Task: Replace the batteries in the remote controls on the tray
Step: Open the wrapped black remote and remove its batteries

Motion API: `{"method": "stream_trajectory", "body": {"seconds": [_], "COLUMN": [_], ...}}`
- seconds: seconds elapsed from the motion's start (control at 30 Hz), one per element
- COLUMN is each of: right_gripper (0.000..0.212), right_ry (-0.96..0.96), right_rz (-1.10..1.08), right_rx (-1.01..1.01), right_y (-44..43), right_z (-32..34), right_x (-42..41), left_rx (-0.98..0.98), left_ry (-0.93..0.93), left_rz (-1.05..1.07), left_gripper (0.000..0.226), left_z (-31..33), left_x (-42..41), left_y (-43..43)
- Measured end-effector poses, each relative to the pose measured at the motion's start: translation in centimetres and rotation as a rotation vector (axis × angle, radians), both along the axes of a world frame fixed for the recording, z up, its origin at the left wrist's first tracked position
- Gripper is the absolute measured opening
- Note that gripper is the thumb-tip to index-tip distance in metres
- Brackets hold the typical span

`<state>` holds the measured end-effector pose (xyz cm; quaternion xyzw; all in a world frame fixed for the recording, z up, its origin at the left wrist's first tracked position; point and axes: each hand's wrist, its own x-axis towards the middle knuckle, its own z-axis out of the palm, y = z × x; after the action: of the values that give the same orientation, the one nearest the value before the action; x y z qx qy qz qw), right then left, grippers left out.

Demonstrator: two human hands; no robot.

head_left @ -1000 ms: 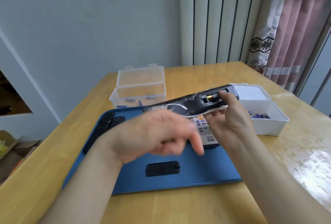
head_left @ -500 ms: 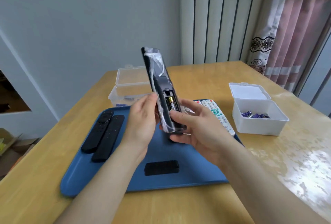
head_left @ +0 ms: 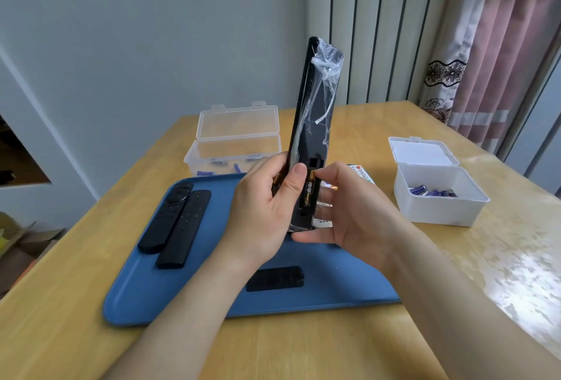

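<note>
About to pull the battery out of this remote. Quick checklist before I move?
1. Remote steady: ok, left hand grips the black remote upright; right hand holds its lower end.
2. Compartment open: ok, cover lies on the blue tray.
3. Battery reachable: ok, gold battery exposed, right fingers at its top end.
4. Second slot emptied: cannot tell, left thumb covers it.
5. Boxes open: ok, clear box and white box, lids up.

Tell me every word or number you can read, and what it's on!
Nothing reads clearly.
Gold battery in the black remote: dark print, too blurred.
White remote: button marks too small.
Purple batteries in the white box: labels too small.
</note>
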<state>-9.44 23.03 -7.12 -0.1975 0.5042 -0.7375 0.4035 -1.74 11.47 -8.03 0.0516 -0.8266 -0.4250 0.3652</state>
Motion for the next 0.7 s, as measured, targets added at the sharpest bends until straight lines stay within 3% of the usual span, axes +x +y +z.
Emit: {"method": "stream_trajectory", "body": {"seconds": [0.7], "right_gripper": [0.024], "right_ry": [-0.139], "right_rz": [0.009], "right_rx": [-0.136], "right_y": [-0.32], "right_z": [-0.86], "right_x": [-0.17], "left_rx": [-0.176], "left_ry": [0.02], "left_rz": [0.037], "left_gripper": [0.022], "left_z": [-0.56], "left_x": [-0.01], "left_y": [0.53]}}
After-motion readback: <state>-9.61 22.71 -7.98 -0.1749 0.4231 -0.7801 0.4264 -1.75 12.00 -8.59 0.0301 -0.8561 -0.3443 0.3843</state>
